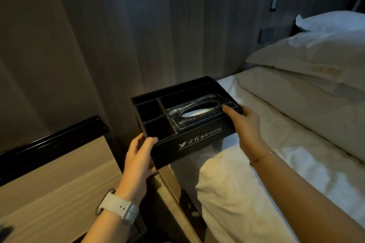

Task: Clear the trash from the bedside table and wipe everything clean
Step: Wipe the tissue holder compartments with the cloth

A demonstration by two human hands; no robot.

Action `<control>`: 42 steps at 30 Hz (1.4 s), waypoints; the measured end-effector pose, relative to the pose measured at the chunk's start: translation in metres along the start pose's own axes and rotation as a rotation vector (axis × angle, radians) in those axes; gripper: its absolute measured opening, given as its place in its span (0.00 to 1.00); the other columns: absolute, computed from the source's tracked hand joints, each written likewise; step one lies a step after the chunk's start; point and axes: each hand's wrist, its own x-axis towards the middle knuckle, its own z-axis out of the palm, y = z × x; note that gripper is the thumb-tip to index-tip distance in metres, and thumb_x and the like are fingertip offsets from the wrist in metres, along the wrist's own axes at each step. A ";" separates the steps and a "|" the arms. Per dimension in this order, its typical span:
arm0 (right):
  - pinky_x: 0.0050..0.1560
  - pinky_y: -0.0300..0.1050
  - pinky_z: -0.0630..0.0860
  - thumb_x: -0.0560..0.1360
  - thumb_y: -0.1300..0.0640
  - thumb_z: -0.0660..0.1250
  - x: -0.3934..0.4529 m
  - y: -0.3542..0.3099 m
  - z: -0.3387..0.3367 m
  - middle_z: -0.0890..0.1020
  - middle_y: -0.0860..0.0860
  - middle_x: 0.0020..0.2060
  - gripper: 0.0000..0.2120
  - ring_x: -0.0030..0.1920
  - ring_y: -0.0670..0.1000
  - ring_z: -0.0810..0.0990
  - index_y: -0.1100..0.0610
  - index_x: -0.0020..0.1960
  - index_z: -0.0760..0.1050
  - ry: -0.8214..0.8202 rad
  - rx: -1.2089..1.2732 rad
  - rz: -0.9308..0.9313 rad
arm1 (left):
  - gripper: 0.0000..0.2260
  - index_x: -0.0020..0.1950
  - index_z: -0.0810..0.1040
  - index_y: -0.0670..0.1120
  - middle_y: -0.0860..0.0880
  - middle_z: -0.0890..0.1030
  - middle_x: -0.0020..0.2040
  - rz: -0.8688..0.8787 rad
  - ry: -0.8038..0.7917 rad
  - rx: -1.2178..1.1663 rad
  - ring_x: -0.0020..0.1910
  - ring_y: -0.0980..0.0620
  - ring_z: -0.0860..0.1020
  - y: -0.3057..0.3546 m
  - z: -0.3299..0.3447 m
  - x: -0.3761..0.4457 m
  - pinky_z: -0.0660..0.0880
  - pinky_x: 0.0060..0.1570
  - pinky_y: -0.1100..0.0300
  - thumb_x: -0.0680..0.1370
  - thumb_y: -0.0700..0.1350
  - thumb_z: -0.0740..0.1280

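1. Both my hands are on the black organizer box [185,122], holding it up off any surface, over the gap between the bedside table [57,181] and the bed [276,144].
2. My left hand [138,162] grips the box's near-left corner: thumb hooked over the top rim, the rest of the fingers wrapped round the side and under. Clamped on the box.
3. My right hand [245,124] grips the right end: thumb lying on the top edge by the tissue lid, fingers curled under the end wall. Also clamped on the box.
4. The box sits roughly level, tilted a little toward me. Front wall carries white lettering with "HOTEL" and a logo.
5. Box layout: two small open compartments on the left, one long narrow slot along the back, tissue section on the right under a scuffed lid with an oval slot. White tissue [197,113] shows in the slot. Contents of the small compartments: too dark to tell.
6. Bedside table is lower left, light wood top, with a glossy black strip [53,144] along its back edge.
7. White watch [120,208] on my left wrist, thin bracelet [260,157] on my right.
8. Bed on the right: white duvet, cream pillows [308,59] stacked at the head against the wood-panel wall [98,45].
9. Wall switches [265,34] sit just above the pillows.
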 end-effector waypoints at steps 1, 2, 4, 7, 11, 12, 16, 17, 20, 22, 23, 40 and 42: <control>0.49 0.47 0.80 0.72 0.51 0.73 -0.017 -0.005 0.005 0.84 0.53 0.44 0.10 0.45 0.51 0.83 0.54 0.49 0.79 -0.008 0.012 -0.018 | 0.18 0.69 0.69 0.53 0.52 0.76 0.52 0.029 0.005 0.012 0.48 0.53 0.77 0.005 -0.014 -0.012 0.75 0.38 0.56 0.79 0.47 0.65; 0.48 0.46 0.80 0.72 0.50 0.73 -0.034 -0.011 0.010 0.84 0.52 0.44 0.11 0.46 0.50 0.83 0.54 0.51 0.80 -0.023 0.027 -0.030 | 0.16 0.67 0.71 0.52 0.50 0.78 0.53 0.059 0.004 0.031 0.48 0.52 0.78 0.011 -0.029 -0.024 0.75 0.38 0.57 0.79 0.47 0.64; 0.46 0.40 0.79 0.72 0.50 0.73 -0.068 -0.022 0.024 0.84 0.50 0.44 0.12 0.45 0.47 0.83 0.55 0.52 0.80 -0.066 0.061 -0.036 | 0.14 0.65 0.73 0.51 0.50 0.80 0.55 0.106 0.002 0.080 0.50 0.50 0.81 0.021 -0.061 -0.046 0.75 0.39 0.57 0.79 0.47 0.63; 0.41 0.34 0.78 0.73 0.53 0.71 -0.112 -0.029 0.049 0.84 0.49 0.45 0.11 0.45 0.45 0.83 0.55 0.55 0.79 -0.135 0.125 0.027 | 0.15 0.66 0.73 0.50 0.51 0.80 0.57 0.112 0.064 0.132 0.53 0.50 0.79 0.032 -0.105 -0.073 0.75 0.44 0.54 0.80 0.49 0.61; 0.41 0.39 0.79 0.74 0.55 0.71 -0.160 -0.024 0.083 0.85 0.51 0.46 0.11 0.47 0.49 0.84 0.56 0.56 0.79 -0.277 0.157 0.128 | 0.09 0.54 0.78 0.50 0.51 0.81 0.50 0.112 0.183 0.165 0.53 0.50 0.78 0.039 -0.158 -0.096 0.74 0.45 0.54 0.80 0.49 0.60; 0.41 0.39 0.80 0.74 0.55 0.71 -0.170 -0.022 0.090 0.85 0.51 0.46 0.11 0.47 0.49 0.84 0.55 0.56 0.79 -0.301 0.150 0.140 | 0.08 0.51 0.78 0.50 0.52 0.81 0.47 0.110 0.194 0.171 0.51 0.50 0.78 0.040 -0.170 -0.101 0.73 0.44 0.54 0.80 0.48 0.60; 0.50 0.51 0.82 0.73 0.53 0.71 -0.203 -0.009 0.113 0.85 0.51 0.48 0.10 0.48 0.52 0.84 0.51 0.54 0.78 -0.328 0.154 0.188 | 0.09 0.46 0.77 0.51 0.54 0.80 0.40 0.065 0.242 0.172 0.45 0.55 0.77 0.037 -0.200 -0.105 0.71 0.39 0.57 0.81 0.44 0.58; 0.52 0.53 0.81 0.73 0.52 0.71 -0.208 -0.005 0.117 0.84 0.51 0.48 0.10 0.49 0.52 0.84 0.50 0.54 0.78 -0.323 0.147 0.184 | 0.09 0.46 0.77 0.51 0.54 0.81 0.39 0.051 0.255 0.181 0.45 0.56 0.77 0.036 -0.205 -0.104 0.71 0.39 0.57 0.81 0.44 0.59; 0.54 0.55 0.80 0.73 0.49 0.72 -0.217 -0.001 0.125 0.84 0.50 0.51 0.13 0.52 0.52 0.83 0.48 0.56 0.77 -0.292 0.134 0.155 | 0.08 0.52 0.78 0.51 0.55 0.83 0.44 0.063 0.255 0.295 0.50 0.55 0.79 0.030 -0.222 -0.100 0.73 0.43 0.58 0.82 0.47 0.59; 0.56 0.55 0.80 0.73 0.48 0.71 -0.220 -0.003 0.128 0.83 0.49 0.52 0.12 0.52 0.51 0.83 0.47 0.56 0.77 -0.294 0.105 0.110 | 0.13 0.59 0.78 0.50 0.53 0.82 0.53 0.096 0.226 0.431 0.55 0.54 0.78 0.029 -0.233 -0.101 0.75 0.51 0.56 0.82 0.52 0.58; 0.56 0.54 0.79 0.73 0.48 0.71 -0.222 -0.003 0.131 0.83 0.49 0.52 0.11 0.53 0.50 0.82 0.45 0.55 0.76 -0.301 0.083 0.085 | 0.15 0.62 0.77 0.49 0.52 0.81 0.56 0.108 0.225 0.471 0.58 0.53 0.78 0.030 -0.237 -0.101 0.75 0.55 0.54 0.82 0.53 0.58; 0.63 0.40 0.73 0.77 0.60 0.66 -0.345 0.002 0.145 0.77 0.48 0.62 0.18 0.62 0.44 0.75 0.49 0.66 0.74 -0.494 -0.036 -0.018 | 0.09 0.59 0.77 0.49 0.47 0.81 0.56 0.067 0.330 0.215 0.54 0.51 0.80 0.012 -0.308 -0.185 0.76 0.50 0.60 0.79 0.42 0.65; 0.59 0.34 0.74 0.77 0.62 0.66 -0.368 -0.007 0.160 0.79 0.46 0.58 0.15 0.58 0.40 0.77 0.50 0.62 0.77 -0.642 -0.116 -0.146 | 0.09 0.58 0.78 0.49 0.48 0.81 0.55 0.049 0.373 0.189 0.54 0.51 0.81 0.006 -0.321 -0.199 0.76 0.53 0.57 0.79 0.41 0.64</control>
